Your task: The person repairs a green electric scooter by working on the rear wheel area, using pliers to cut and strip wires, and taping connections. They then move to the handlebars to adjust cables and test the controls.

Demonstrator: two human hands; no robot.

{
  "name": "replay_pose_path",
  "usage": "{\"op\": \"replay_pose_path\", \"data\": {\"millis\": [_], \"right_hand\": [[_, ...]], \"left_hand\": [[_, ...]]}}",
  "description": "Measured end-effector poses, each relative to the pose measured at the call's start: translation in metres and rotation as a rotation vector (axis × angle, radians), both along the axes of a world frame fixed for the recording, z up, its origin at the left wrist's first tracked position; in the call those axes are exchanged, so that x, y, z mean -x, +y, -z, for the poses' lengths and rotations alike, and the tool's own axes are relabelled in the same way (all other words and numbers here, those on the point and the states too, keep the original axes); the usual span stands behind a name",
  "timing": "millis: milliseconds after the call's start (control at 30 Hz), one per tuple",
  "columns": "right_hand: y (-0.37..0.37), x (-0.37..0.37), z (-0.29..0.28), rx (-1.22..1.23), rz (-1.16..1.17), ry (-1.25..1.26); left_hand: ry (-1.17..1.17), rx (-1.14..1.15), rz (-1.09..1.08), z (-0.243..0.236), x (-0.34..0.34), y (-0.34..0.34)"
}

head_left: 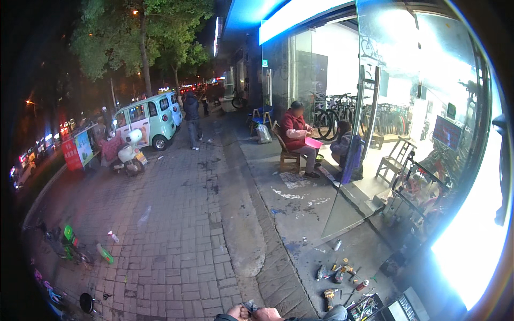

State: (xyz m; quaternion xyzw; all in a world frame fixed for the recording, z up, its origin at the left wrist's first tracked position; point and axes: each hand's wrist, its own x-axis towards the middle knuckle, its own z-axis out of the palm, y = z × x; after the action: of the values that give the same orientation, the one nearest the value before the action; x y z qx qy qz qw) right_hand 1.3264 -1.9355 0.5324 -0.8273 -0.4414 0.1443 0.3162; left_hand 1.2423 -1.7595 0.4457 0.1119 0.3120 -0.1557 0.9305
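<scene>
At the lower edge of the head view, my left hand and my right hand are close together, both with fingers curled. Between them is a small greyish piece, too small and partly hidden to name. Both hands appear closed around it. To their right on the ground lie a yellow-and-black cordless drill, a cluster of other tools and an open toolbox full of hand tools. A red-capped can stands beside them.
A glass door stands open at a lit bicycle shop. One person sits on a chair with a pink basin; another crouches opposite. A green bicycle frame is at left. A scooter and small van are parked beyond.
</scene>
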Motion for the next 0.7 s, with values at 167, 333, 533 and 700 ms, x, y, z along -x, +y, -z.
{"op": "replay_pose_path", "data": {"millis": [167, 333, 533, 700], "right_hand": [[-0.014, 0.001, -0.048, 0.27, -0.172, 0.07], [-0.011, -0.007, -0.113, 0.132, -0.281, -0.105], [0.014, -0.034, -0.173, -0.357, -0.364, -0.302], [0.012, -0.063, -0.212, -0.316, -0.388, -0.441]], "left_hand": [[-0.048, -0.293, -0.39, -0.026, -0.014, -0.031], [-0.431, -0.266, -0.445, -0.078, -0.04, -0.03], [-0.286, -0.561, -0.354, -0.097, -0.107, 0.01], [-0.727, -2.774, 0.339, -0.173, -0.141, 0.039]]}}
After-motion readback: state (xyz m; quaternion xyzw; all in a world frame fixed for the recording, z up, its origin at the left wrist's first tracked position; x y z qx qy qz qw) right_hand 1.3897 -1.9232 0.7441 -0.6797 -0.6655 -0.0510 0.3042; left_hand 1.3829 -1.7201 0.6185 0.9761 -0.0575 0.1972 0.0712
